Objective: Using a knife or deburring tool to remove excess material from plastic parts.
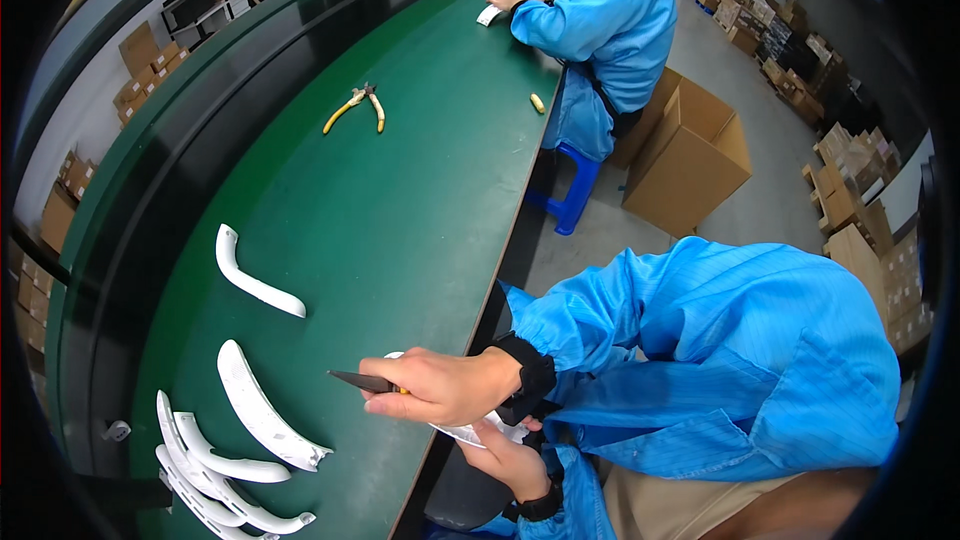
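Note:
My right hand (440,387) is closed round a hand tool with a dark pointed blade (362,380); a bit of yellow shows by the fingers, and the rest of it is hidden in my grip. Just below, at the table's near edge, my left hand (508,457) holds a white curved plastic part (462,434), mostly covered by my right hand. On the green table in front lie a wide curved white part (262,410) and a slimmer bent one (255,285). Several more curved white parts (205,470) are heaped at the lower left.
Yellow-handled pliers (358,108) and a small yellow piece (537,103) lie farther along the green table (400,190). A co-worker in blue (620,30) sits there, handling white parts. Behind stand a blue stool (575,190) and an open cardboard box (690,155).

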Available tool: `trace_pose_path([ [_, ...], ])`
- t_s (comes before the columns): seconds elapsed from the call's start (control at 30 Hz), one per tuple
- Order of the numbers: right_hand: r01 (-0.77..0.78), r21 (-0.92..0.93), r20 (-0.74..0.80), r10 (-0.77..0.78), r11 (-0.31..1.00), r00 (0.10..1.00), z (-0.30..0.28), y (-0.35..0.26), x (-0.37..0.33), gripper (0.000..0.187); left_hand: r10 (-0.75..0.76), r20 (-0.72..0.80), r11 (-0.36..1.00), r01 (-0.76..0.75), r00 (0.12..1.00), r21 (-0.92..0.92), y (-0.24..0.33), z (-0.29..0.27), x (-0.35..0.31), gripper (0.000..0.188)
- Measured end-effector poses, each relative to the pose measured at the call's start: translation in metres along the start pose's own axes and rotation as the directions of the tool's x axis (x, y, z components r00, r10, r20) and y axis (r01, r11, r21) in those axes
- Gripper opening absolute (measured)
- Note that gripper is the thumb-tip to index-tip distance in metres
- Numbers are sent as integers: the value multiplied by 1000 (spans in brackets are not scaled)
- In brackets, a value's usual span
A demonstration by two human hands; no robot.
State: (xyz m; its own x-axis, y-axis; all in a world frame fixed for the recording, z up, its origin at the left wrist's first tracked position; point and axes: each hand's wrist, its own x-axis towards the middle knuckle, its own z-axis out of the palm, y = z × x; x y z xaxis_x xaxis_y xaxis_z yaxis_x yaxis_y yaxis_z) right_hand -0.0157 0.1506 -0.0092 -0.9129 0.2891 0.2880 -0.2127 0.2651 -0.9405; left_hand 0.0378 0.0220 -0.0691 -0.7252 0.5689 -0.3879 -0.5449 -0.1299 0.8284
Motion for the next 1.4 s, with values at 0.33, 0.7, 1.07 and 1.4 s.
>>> trace_pose_path([
  [0.33, -2, -20, -27, 1, 1000, 1000, 7, -2, 2, 24, 93, 41, 994, -96, 995, 54, -8, -5, 4, 44],
  [0.7, -79, -2, -123, 78, 997, 989, -13, -20, 14, 26, 114, -6, 993, -114, 993, -10, -8, 0, 2, 43],
  [1.07, -66, -60, -97, 60, 996, 993, -3, -8, 0, 26, 101, 10, 990, -102, 995, 100, -2, 1, 1, 47],
  [1.4, -63, -106, -84, 55, 992, 995, -1, -1, -1, 21, 42, 32, 989, -46, 999, 141, 7, 4, -2, 41],
])
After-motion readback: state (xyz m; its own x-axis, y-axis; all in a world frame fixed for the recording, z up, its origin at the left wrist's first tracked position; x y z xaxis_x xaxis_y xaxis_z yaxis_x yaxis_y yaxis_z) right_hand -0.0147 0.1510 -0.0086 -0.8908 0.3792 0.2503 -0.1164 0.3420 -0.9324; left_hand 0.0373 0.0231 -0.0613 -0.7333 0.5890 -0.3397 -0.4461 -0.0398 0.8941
